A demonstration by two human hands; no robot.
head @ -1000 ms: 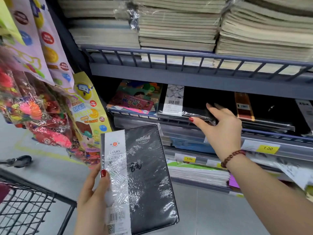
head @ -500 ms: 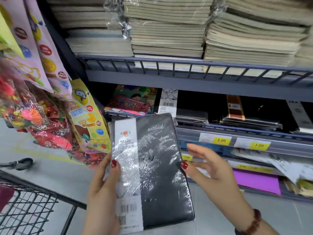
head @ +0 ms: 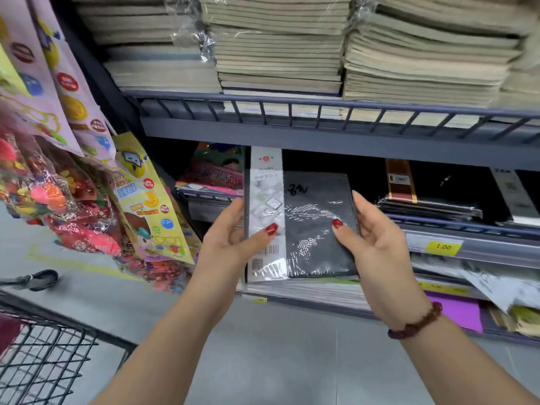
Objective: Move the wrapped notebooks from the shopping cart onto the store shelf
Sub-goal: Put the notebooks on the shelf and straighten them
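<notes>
Gleaming plastic-wrapped black notebook (head: pixel 315 229), white band.

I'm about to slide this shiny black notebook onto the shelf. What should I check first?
1. Grip: the left hand and right hand both hold the wrapped notebook by its side edges. Ok.
2. Right spot: a matching white-banded notebook on the shelf peeks out just above it. Ok.
3. Headroom: a dark gap shows under the upper shelf. Ok.
4. Neighbours: the colourful books sit to the left and the black stack to the right, neither in front. Ok.
5. Height of the pile behind: hidden by the notebook. Cannot tell.
</notes>
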